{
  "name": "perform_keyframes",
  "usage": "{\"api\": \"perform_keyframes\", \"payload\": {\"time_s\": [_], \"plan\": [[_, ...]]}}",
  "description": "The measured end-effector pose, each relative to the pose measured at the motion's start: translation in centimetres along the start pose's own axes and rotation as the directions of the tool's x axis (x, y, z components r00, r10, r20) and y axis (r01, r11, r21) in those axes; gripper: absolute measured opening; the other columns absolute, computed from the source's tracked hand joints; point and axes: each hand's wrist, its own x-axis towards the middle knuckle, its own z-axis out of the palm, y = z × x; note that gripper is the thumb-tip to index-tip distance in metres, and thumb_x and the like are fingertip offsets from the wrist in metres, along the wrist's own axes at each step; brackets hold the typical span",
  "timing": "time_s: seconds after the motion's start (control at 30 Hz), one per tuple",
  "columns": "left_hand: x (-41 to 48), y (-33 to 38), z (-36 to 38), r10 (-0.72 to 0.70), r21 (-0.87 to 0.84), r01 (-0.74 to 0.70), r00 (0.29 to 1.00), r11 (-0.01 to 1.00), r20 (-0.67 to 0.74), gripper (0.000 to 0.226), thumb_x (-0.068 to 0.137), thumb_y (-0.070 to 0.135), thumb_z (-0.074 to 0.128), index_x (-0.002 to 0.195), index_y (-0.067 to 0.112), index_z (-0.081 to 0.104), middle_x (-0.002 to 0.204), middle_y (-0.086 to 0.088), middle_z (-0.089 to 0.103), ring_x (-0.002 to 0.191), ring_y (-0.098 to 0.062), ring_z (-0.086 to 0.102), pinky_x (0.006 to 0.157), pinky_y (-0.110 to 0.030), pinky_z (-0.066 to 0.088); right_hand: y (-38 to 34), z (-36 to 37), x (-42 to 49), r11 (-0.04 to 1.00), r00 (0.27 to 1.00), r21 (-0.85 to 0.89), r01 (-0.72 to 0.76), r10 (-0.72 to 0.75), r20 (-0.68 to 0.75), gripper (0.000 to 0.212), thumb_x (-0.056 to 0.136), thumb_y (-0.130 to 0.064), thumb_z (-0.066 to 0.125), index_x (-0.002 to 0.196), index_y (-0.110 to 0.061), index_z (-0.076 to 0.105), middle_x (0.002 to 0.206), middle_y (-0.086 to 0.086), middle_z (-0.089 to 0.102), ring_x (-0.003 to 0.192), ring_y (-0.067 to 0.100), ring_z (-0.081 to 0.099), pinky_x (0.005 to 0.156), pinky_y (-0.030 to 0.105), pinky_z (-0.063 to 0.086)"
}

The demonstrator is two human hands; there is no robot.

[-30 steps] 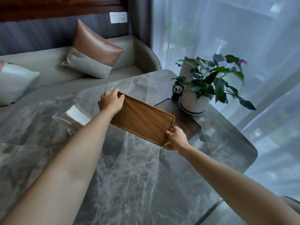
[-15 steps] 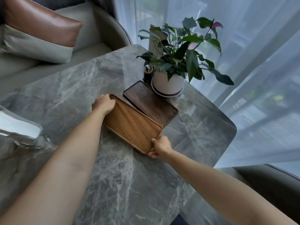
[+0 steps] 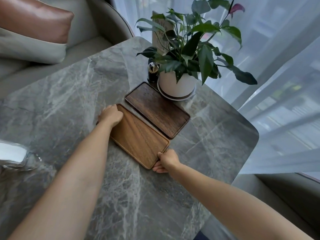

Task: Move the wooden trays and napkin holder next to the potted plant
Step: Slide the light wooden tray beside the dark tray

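A light wooden tray [image 3: 138, 139] lies flat on the grey marble table [image 3: 72, 94], its long side against a dark wooden tray [image 3: 156, 110]. The dark tray rests beside the potted plant [image 3: 178, 84] in its white pot. My left hand [image 3: 111, 115] grips the light tray's far left corner. My right hand [image 3: 167, 161] holds its near right corner, fingers under the edge. A clear napkin holder [image 3: 13, 155] with white napkins stands at the left edge, apart from both hands.
A small dark toothpick holder [image 3: 152, 71] and a menu card [image 3: 161, 34] stand behind the pot. A grey bench with a brown and grey cushion [image 3: 32, 30] runs along the far side. Sheer curtains hang to the right, just past the table's rounded edge [image 3: 249, 135].
Both hands carried the light tray from mid-air toward the plant and lowered it onto the table beside the dark tray. The view has swung right and down.
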Motion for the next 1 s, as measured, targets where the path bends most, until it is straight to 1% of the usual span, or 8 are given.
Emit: {"api": "perform_keyframes", "payload": {"time_s": [0.1,0.23,0.37,0.47,0.6,0.7,0.83,1.0], "plan": [[0.6,0.2,0.1,0.033,0.029,-0.033,0.999,0.999,-0.009,0.053,0.089,0.017,0.040,0.140,0.003,0.035,0.147,-0.017,0.037,0.135,-0.034,0.033,0.111,-0.045,0.030,-0.4,0.1,0.1,1.000,1.000,0.003,-0.001,0.001,0.018,0.033,0.096,-0.017,0.039,0.069,-0.001,0.047,0.055,0.012,0.057,0.027,0.011,0.053,0.035,0.021,0.048],[1.1,0.5,0.4,0.059,0.052,-0.058,0.998,0.997,-0.021,0.058,0.088,0.016,0.040,0.143,0.003,0.028,0.152,-0.014,0.031,0.139,-0.031,0.027,0.113,-0.044,0.026,-0.9,0.2,-0.1,1.000,0.998,0.008,0.007,-0.007,0.055,0.015,0.097,-0.015,0.037,0.091,-0.003,0.043,0.057,0.011,0.057,0.030,0.012,0.054,0.038,0.023,0.050],[1.5,0.5,0.8,0.072,0.066,-0.071,0.997,0.995,-0.009,0.064,0.090,0.016,0.038,0.149,0.005,0.014,0.158,-0.010,0.017,0.145,-0.028,0.016,0.118,-0.042,0.018,-1.3,0.1,0.2,1.000,0.999,-0.014,0.018,-0.017,0.038,0.032,0.097,-0.016,0.037,0.115,0.008,0.046,0.057,0.011,0.056,0.032,0.013,0.054,0.039,0.024,0.049],[1.6,0.5,0.8,0.080,0.068,-0.081,0.997,0.994,0.017,0.064,0.092,0.016,0.034,0.150,0.007,0.008,0.160,-0.008,0.007,0.147,-0.025,0.008,0.120,-0.041,0.012,-1.6,-0.3,0.3,0.999,0.999,-0.028,0.029,-0.028,0.032,0.034,0.097,-0.016,0.038,0.122,0.007,0.041,0.058,0.011,0.057,0.037,0.015,0.055,0.040,0.025,0.050],[1.6,0.5,0.7,0.095,0.061,-0.099,0.994,0.993,0.055,0.064,0.093,0.016,0.032,0.150,0.007,0.003,0.161,-0.008,-0.001,0.148,-0.022,0.001,0.120,-0.039,0.007,-1.7,-0.4,0.0,0.998,0.999,-0.050,0.035,-0.034,0.029,0.029,0.097,-0.016,0.039,0.116,0.005,0.044,0.059,0.012,0.058,0.045,0.019,0.056,0.043,0.025,0.051],[1.6,0.3,0.6,0.113,0.040,-0.117,0.989,0.992,0.092,0.066,0.094,0.017,0.034,0.150,0.008,-0.002,0.160,-0.006,-0.006,0.148,-0.021,-0.003,0.121,-0.039,0.004,-1.6,-0.3,-0.1,0.997,0.999,-0.065,0.042,-0.042,0.010,0.019,0.096,-0.017,0.041,0.095,0.001,0.045,0.059,0.012,0.058,0.044,0.019,0.057,0.043,0.027,0.052],[1.0,-0.2,0.5,0.153,0.052,-0.158,0.985,0.986,0.079,0.070,0.095,0.024,0.037,0.150,0.011,-0.004,0.160,-0.005,-0.009,0.148,-0.020,-0.006,0.120,-0.042,0.000,-1.6,-0.5,-0.4,0.990,0.996,-0.120,0.080,-0.085,-0.035,0.029,0.094,-0.022,0.046,0.071,-0.004,0.049,0.056,0.011,0.059,0.043,0.018,0.058,0.043,0.027,0.053],[-0.7,-1.3,-0.7,0.192,0.110,-0.188,0.981,0.976,-0.027,0.070,0.098,0.033,0.036,0.150,0.012,-0.005,0.160,-0.005,-0.009,0.148,-0.020,-0.006,0.119,-0.043,0.001,-2.8,-0.3,-1.8,0.969,0.981,-0.178,0.174,-0.187,-0.055,0.030,0.092,-0.026,0.042,0.089,0.002,0.051,0.060,0.013,0.062,0.043,0.020,0.060,0.047,0.031,0.057]]}}
